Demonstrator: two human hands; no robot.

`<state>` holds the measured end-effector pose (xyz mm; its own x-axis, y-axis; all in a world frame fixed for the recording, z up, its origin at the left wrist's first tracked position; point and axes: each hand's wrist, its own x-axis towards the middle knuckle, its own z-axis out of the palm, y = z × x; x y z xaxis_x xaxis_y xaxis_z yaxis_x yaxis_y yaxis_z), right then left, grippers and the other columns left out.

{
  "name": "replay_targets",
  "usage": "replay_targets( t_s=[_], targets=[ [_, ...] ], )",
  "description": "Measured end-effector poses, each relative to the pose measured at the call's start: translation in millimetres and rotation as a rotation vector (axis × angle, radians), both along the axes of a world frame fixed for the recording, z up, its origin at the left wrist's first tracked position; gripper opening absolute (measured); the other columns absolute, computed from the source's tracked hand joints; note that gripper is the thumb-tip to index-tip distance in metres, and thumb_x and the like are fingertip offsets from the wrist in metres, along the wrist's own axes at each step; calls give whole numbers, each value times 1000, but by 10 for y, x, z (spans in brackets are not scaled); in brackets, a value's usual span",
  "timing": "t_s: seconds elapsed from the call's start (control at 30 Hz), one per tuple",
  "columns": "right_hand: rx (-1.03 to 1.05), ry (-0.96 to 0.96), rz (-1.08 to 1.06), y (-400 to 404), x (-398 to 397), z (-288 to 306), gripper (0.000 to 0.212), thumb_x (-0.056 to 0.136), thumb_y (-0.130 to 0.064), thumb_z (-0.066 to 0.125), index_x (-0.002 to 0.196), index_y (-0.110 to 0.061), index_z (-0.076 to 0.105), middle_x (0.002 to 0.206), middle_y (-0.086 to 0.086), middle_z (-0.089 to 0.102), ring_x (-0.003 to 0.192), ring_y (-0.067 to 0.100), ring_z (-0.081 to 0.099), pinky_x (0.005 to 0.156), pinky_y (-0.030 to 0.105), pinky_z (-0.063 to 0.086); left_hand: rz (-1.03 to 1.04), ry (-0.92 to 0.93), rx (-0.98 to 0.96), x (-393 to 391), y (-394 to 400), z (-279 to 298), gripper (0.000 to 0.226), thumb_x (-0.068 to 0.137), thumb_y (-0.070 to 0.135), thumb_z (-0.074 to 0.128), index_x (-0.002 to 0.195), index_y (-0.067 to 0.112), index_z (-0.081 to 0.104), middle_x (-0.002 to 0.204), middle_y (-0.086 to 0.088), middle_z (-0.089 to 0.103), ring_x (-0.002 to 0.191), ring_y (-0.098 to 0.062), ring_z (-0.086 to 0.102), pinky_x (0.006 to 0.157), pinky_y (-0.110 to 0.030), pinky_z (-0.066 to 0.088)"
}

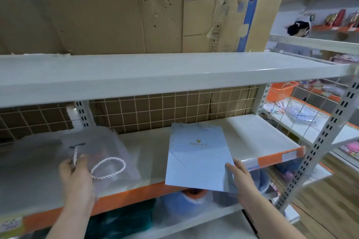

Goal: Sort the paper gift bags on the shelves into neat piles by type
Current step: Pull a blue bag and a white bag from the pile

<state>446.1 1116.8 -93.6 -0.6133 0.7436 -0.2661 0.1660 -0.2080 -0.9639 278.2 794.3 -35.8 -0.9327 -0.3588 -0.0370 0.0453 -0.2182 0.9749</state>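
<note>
Two hands at the middle shelf, a bag in each.

The left hand (74, 172) is curled around the white cord handle of a clear bag (101, 153) lying on the shelf (151, 153) near its front edge. The right hand (241, 175) pinches the near right corner of a blue bag (198, 157) (gold crown printed on it), which lies flat and juts over the orange front edge.
</note>
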Motion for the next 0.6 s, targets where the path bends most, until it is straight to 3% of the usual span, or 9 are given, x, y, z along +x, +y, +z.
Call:
replay_targets(
  t_s=[0.07, 0.2, 0.3, 0.37, 0.47, 0.53, 0.6],
  targets=[
    [-32, -4, -3, 185, 13, -23, 23, 94, -17, 54, 114, -26, 59, 110, 0, 64, 103, 23, 59, 98, 48, 46, -29, -20, 36, 1, 201, -17, 31, 93, 25, 55, 121, 12, 51, 104, -8, 53, 91, -24, 53, 71, -31, 42],
    [-35, -2, -41, 613, 12, -72, 24, 94, -18, 55, 117, -24, 58, 110, 4, 66, 98, 24, 62, 77, 37, 50, -119, -37, 113, -67, 680, -8, 15, 87, 18, 67, 101, 20, 63, 102, -4, 66, 90, -24, 63, 89, -42, 50],
    [-1, -3, -77, 996, -17, -130, 21, 94, -18, 56, 115, -19, 60, 116, 7, 64, 107, 28, 59, 91, 38, 47, -175, 2, 153, -107, 1060, -3, 10, 88, 14, 65, 87, 24, 63, 92, 3, 66, 82, -19, 61, 85, -39, 49],
    [-3, -17, -103, 1241, -48, -152, 18, 95, -17, 56, 112, -22, 59, 112, 4, 64, 105, 27, 59, 91, 38, 47, -196, 1, 202, -130, 1276, -21, 14, 90, 14, 63, 101, 23, 64, 100, 0, 67, 88, -22, 62, 73, -34, 54],
    [-23, -34, -131, 1539, -108, -176, 17, 94, -18, 56, 109, -25, 59, 100, -1, 66, 91, 21, 63, 71, 33, 51, -212, 3, 257, -200, 1547, -11, 26, 90, 14, 62, 113, 27, 61, 96, 6, 69, 79, -12, 65, 48, -23, 55],
    [-48, -44, -138, 1720, -154, -217, 16, 93, -20, 57, 107, -28, 60, 98, 4, 68, 87, 27, 66, 68, 34, 55, -255, 10, 261, -267, 1707, 4, 25, 91, 12, 60, 111, 26, 61, 94, 5, 72, 72, -8, 67, 54, -25, 58],
    [-72, -49, -149, 1882, -187, -260, 17, 93, -21, 57, 108, -29, 60, 99, 7, 68, 88, 31, 67, 74, 39, 57, -288, 10, 243, -325, 1838, 2, 34, 92, 11, 57, 125, 20, 57, 109, -6, 68, 76, -9, 67, 68, -30, 58]
  ],
)
